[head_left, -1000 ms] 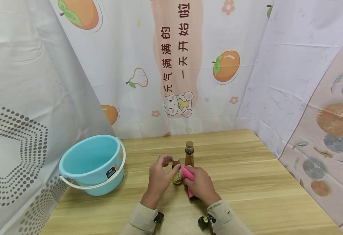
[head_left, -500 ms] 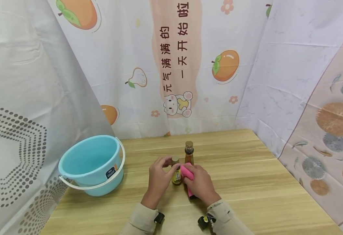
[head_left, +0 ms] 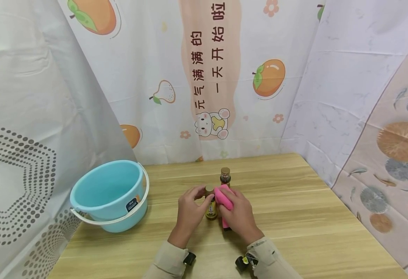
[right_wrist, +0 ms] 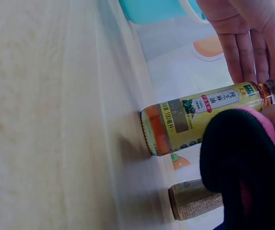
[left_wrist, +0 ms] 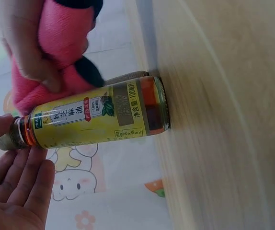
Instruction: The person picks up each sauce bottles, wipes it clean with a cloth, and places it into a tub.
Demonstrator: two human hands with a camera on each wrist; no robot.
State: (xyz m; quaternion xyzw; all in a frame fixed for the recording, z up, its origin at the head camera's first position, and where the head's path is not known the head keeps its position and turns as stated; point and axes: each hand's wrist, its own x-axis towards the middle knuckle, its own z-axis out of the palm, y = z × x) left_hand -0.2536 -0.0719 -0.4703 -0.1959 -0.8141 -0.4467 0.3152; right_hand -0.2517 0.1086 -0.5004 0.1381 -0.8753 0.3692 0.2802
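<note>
A small sesame oil bottle (head_left: pixel 211 211) with a yellow label stands upright on the table. My left hand (head_left: pixel 190 207) pinches it by the cap and neck, thumb on the near side. In my right hand (head_left: pixel 240 217) is a bunched pink cloth (head_left: pixel 223 197), held against the bottle's right side. The left wrist view shows the cloth (left_wrist: pixel 65 33) along the upper label, with black patches on it. From the right wrist, the cloth's black side (right_wrist: pixel 235 153) covers part of the bottle (right_wrist: pixel 200 120). A second, taller bottle (head_left: pixel 225 176) with a gold cap stands just behind.
A light blue bucket (head_left: pixel 134 193) with a white handle stands at the table's left side. The wooden table (head_left: pixel 294 217) reaches back to a printed curtain (head_left: pixel 155 128). Another curtain (head_left: pixel 375 155) hangs along the right side.
My right hand has shifted the pink cloth slightly, and its lower end now hangs higher. The left hand keeps its pinch on the bottle, which stays in place.
</note>
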